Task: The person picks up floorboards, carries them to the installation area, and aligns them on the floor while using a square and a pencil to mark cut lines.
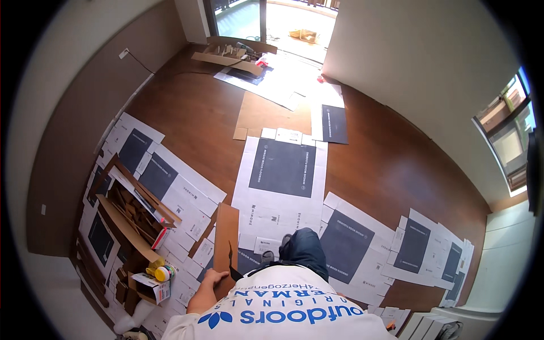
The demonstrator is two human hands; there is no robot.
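Note:
My left hand (213,277) is closed on the near left edge of a long brown board (227,226). The board stands out ahead of my left side, over flattened white cardboard sheets on the floor. A thin dark jagged mark or strip runs down its near part; I cannot tell which. My shirt hides the board's near end. My right hand does not show; the shirt covers that side. My dark-trousered leg (305,254) and shoe are on a white cardboard sheet (226,195) with a dark printed panel.
Left stands an open long carton (127,226) with brown offcuts, near yellow-lidded tubs (162,273) and a small open box (148,288). More cardboard sheets (347,246) cover the brown wood floor (385,170). Another offcut-filled carton (226,62) lies by the bright doorway.

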